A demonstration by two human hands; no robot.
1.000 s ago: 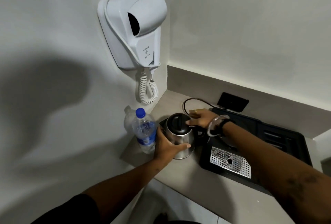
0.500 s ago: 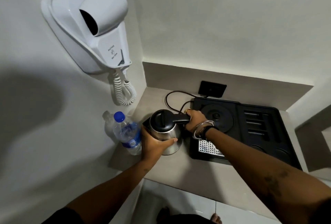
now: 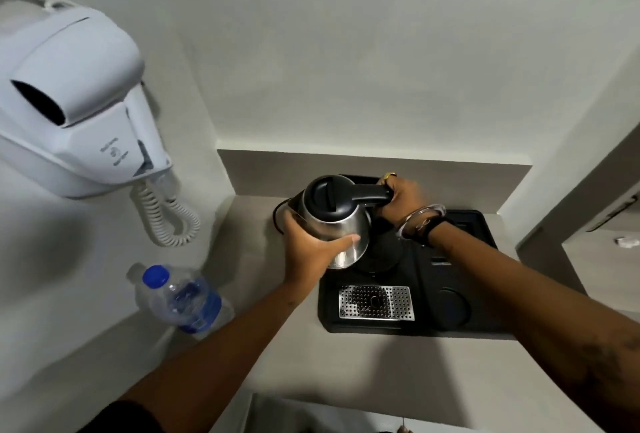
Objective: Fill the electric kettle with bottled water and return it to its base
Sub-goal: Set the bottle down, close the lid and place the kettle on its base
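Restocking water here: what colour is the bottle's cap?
Blue; the bottle cap shows in the head view.

The kettle [image 3: 332, 221] is now off the worktop [image 3: 346, 370]. A second ago it stood on the bare surface just beside the water bottle [image 3: 180, 297]; it is now held tilted above the left part of the black tray [image 3: 460, 325], over the round base [image 3: 381, 252], well apart from the bottle. The left hand [image 3: 311, 249] has travelled with the steel body and the right hand [image 3: 398, 197] with the handle. The camera view has shifted rightward, so the wall-mounted hair dryer [image 3: 69, 103] now sits at the left edge.
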